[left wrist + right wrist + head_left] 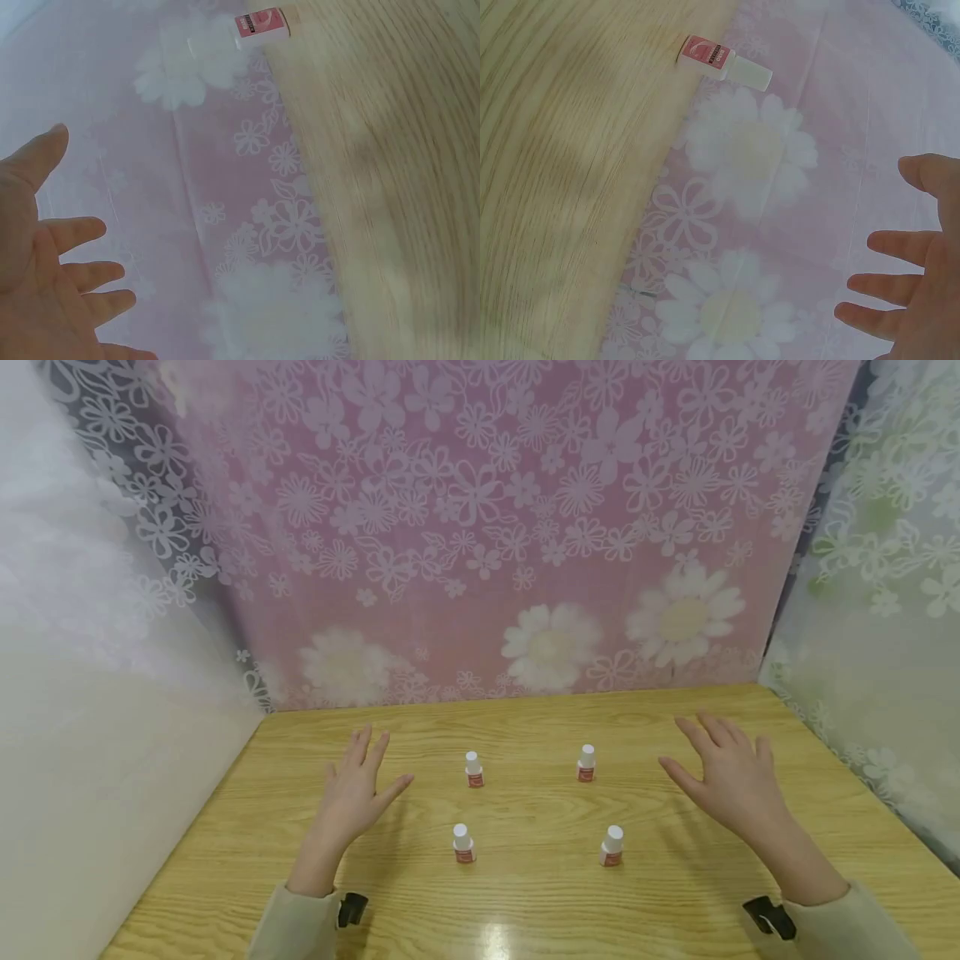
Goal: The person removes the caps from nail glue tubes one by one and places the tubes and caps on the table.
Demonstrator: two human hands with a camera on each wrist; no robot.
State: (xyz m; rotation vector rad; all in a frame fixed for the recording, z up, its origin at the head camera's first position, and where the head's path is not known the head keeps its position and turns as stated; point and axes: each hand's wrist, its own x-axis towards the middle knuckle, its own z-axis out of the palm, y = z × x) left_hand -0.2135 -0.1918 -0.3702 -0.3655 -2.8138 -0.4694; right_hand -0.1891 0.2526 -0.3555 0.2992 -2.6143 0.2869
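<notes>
near left bottle (pixel 463 845) and near right bottle (pixel 612 848), white with red labels, are standing upright and apart on the wooden table (pixel 420 910), away from its back edge. toward the table's left edge, the left hand (pixel 357 795) is hovering with fingers spread wide, holding nothing; toward the right edge, the right hand (pixel 733 778) is hovering likewise. between the hands, far left bottle (pixel 474 771) and far right bottle (pixel 587 764) are standing upright, closer to the back edge. beyond it, a pink flowered sheet (pixel 480 543) is hanging.
</notes>
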